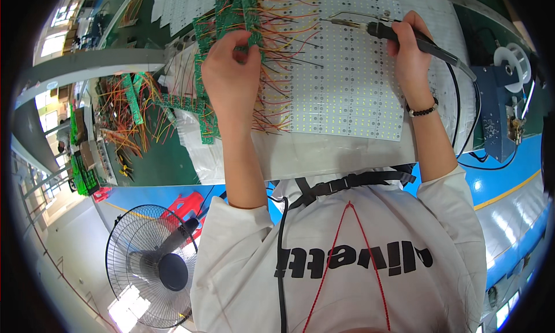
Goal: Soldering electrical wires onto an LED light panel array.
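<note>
A soldering iron with a black handle and a thin metal feed tube is gripped in my right hand. Its tip points left, over a white LED panel dotted with rows of small yellowish chips. My left hand is closed, thumb and index finger curled together at the green circuit boards; what lies between the fingertips is too hidden to name. Red, yellow and black wires run from these boards onto the panel's left part.
More green boards with tangled wires lie to the left. At right stands a blue-grey solder feeder with a white spool; black cables hang beside it. A fan stands lower left, near a red stool.
</note>
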A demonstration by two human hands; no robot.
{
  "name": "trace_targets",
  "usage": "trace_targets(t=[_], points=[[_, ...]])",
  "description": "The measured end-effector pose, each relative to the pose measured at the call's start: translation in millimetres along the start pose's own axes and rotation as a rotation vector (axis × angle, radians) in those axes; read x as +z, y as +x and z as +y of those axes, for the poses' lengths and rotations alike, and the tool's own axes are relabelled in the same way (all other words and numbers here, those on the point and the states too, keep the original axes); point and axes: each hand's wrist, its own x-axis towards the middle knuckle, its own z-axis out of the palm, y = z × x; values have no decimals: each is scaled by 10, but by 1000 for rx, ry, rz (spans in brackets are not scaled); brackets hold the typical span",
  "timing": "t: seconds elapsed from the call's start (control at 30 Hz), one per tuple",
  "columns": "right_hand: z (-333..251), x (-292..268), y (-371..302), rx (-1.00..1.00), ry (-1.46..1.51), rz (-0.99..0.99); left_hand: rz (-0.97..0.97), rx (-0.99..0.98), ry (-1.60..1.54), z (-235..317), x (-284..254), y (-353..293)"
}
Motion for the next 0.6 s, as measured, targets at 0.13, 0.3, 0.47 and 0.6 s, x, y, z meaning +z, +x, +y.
trace_targets(t=[0.13,0.3,0.47,0.6], points=[[-36,45,-43,18,-22,44,117,133,192,-161,-94,93],[-74,-10,-27,52,30,84,229,75,177,-427,-626,-64],[-108,86,-42,95,28,120,274,-199,459,-1209,-1258,-419],[-110,93,-33,112,14,157,243,316,638,-1339,-1166,-398]])
